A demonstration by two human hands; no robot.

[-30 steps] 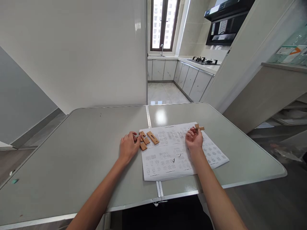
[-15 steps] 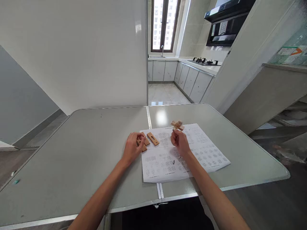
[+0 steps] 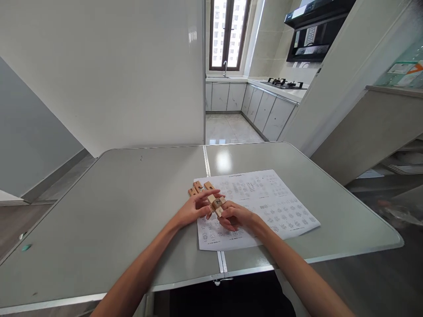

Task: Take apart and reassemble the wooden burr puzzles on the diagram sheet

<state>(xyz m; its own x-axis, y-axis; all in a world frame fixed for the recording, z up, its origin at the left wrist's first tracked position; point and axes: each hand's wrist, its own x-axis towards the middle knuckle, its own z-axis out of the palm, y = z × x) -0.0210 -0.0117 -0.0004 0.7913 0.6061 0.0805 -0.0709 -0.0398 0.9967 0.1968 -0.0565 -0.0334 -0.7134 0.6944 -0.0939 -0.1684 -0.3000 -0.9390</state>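
The right hand [image 3: 238, 215] grips a cross-shaped wooden assembly [image 3: 218, 203], thumb pressed on its near end, holding it above the left part of the printed sheet [image 3: 280, 207]. A dark marking shows on the assembly's upper face. The left hand [image 3: 194, 210], over the sheet's left edge, has its fingers spread around the far side of the assembly and its thumb close to the near side; whether it also grips the wood, I cannot tell.

Just beyond the left hand, loose wooden pieces [image 3: 198, 186] lie at the sheet's upper left corner, partly hidden by the fingers. The table [image 3: 132, 198] extends on all sides of the sheet, and a metal strip [image 3: 206, 162] crosses the tabletop, running under the sheet's left part. Well to the left of the sheet, a small green object [image 3: 26, 247] lies near the table's edge.
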